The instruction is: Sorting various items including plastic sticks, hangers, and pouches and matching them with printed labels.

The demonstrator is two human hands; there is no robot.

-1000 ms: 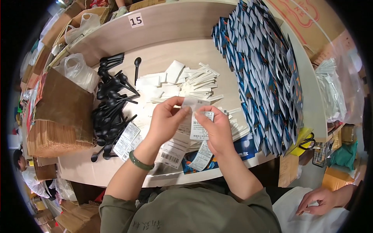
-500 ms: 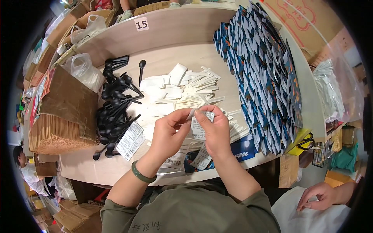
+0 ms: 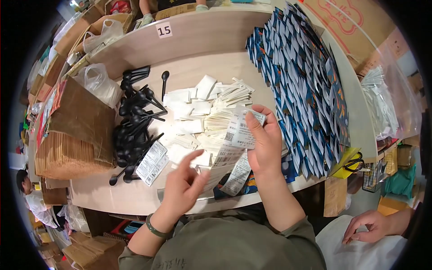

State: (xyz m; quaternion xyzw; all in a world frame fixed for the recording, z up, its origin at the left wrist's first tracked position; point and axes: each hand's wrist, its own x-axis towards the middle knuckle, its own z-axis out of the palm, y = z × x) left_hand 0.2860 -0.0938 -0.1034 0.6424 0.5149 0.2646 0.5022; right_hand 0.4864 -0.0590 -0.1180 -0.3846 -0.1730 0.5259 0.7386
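Observation:
A long strip of white printed labels [image 3: 230, 148] hangs at a slant over the table, its upper end pinched between the thumb and fingers of my right hand [image 3: 265, 141]. Lower down, its other side passes close by the thumb of my left hand [image 3: 181, 184], whose index finger and thumb are spread apart; whether that thumb touches the strip I cannot tell. Another length of printed labels [image 3: 237, 177] dangles below, over a dark blue packet at the table's front edge. Behind both hands lies a pile of flat white paper packets [image 3: 191, 108].
Black plastic spoons [image 3: 135, 117] lie heaped at left, with a loose label sheet [image 3: 153, 163] on them. Beyond stands an open carton [image 3: 85, 103] of brown sheets. Rows of blue pouches [image 3: 301, 90] fill the right side, near black-handled scissors [image 3: 353, 164]. Another person's hand [image 3: 366, 226] rests at lower right.
My hands have separated. The left one has moved down and left and spread its fingers; the right one has risen to the right with the label strip, which now shows more of its length.

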